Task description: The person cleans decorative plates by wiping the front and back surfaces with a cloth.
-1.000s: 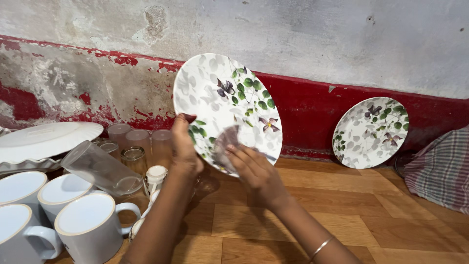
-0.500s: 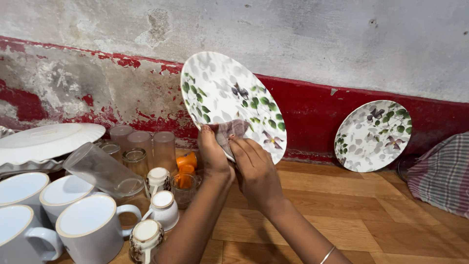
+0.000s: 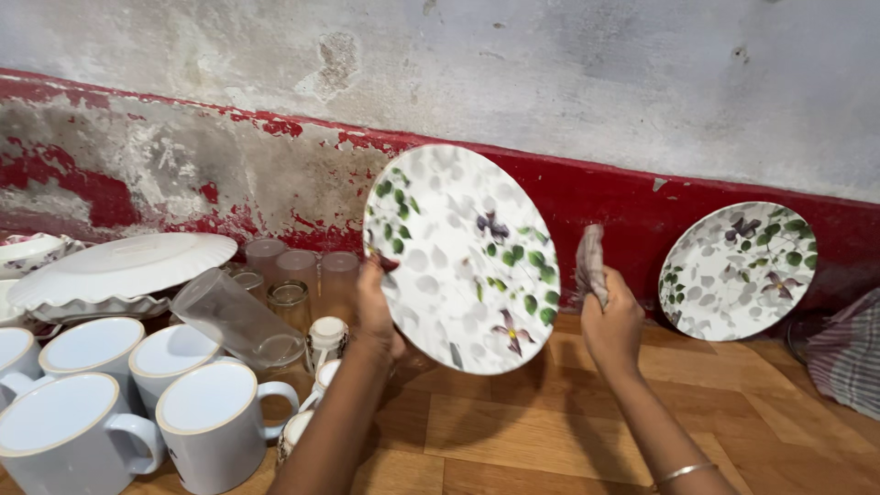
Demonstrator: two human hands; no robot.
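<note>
Your left hand [image 3: 378, 307] grips the floral plate [image 3: 461, 258] upright by its edge. Your right hand [image 3: 612, 325] is clenched around a crumpled cloth [image 3: 590, 263] just beside it

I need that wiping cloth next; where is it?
In the head view, the cloth is bunched in the right hand, right of the held floral plate.

Plate [image 3: 463, 261] in my left hand [image 3: 376, 307] at twelve o'clock, cloth [image 3: 591, 261] at one, second plate [image 3: 738, 270] against wall [image 3: 513, 64] at two, mugs [image 3: 137, 394] at nine.
</note>
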